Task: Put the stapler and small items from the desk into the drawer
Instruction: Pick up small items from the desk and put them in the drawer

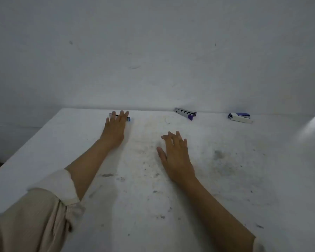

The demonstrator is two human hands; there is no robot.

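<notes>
Left hand point(115, 128): palm down, fingers extended over a small blue item point(128, 118) at the desk's far edge; whether it grips the item cannot be determined.
Right hand point(175, 151): fingers spread, nothing held, at mid-desk.
Desk point(225, 179): white, scuffed surface against a wall.
Purple stapler point(185, 113): far edge, right of centre.
White-and-blue stapler point(240, 117): far edge, further right, apart from the purple one.
</notes>
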